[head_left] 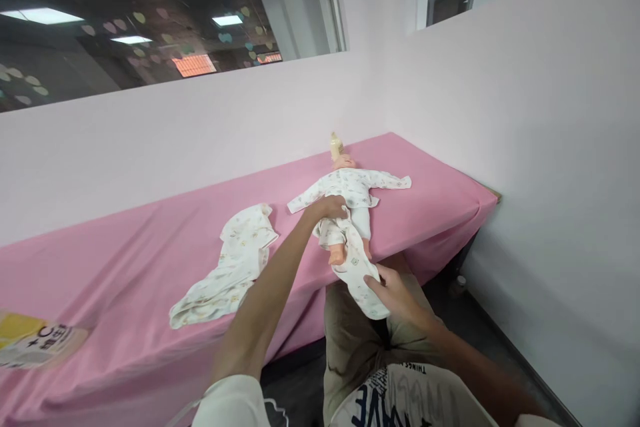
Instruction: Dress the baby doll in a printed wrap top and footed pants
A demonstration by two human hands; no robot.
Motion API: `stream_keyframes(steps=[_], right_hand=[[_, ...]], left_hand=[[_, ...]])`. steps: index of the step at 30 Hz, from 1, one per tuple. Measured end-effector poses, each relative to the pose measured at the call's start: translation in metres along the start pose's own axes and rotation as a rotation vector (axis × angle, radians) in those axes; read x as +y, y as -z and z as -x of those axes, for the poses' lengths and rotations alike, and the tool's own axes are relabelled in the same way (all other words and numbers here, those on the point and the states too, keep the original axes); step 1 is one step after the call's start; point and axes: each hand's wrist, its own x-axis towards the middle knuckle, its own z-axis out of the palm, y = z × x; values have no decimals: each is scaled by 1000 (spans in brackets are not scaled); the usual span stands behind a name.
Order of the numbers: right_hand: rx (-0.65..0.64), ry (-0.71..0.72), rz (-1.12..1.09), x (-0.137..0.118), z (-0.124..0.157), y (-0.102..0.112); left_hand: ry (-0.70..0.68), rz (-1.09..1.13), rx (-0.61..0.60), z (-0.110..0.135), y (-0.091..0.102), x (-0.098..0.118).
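A baby doll (pixel 344 161) lies on its back, wearing a white patterned long-sleeved top (pixel 347 185) with both sleeves spread out. White patterned baby pants (pixel 356 270) are partly on the doll: one leg is bunched around a shin with the foot showing, and the other hangs over the table edge. At the doll's waist, my left hand (pixel 333 205) is closed on the upper part of the pants. My right hand (pixel 387 288) pinches the hanging pant leg near its lower end. The doll's other leg looks white-covered, its foot partly hidden behind the fabric.
A pink cloth (pixel 150 260) covers the table against the wall. Another patterned baby garment (pixel 233 263) lies left of the doll. A cream-coloured bottle (pixel 336 145) stands beyond the doll's head. A yellow and white package (pixel 37 340) sits at far left. A wall (pixel 540 147) bounds the right side.
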Motion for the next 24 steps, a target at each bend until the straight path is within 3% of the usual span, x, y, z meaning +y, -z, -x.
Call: stream_keyframes(steps=[4, 10, 14, 18, 22, 24], right_hand=[[69, 110, 141, -27, -2, 25], [169, 181, 131, -47, -36, 42], [37, 176, 65, -57, -78, 59], [32, 136, -102, -72, -141, 64], [-301, 65, -371, -79, -189, 50], [-395, 51, -420, -78, -199, 43]], left_hand=[[-30, 209, 65, 0, 15, -3], [-5, 763, 230, -7, 31, -15], [-42, 996, 242, -9, 31, -27], [-86, 1128, 200, -8, 24, -31], [-142, 1272, 59, -5, 23, -35], [-118, 1379, -25, -3, 25, -40]])
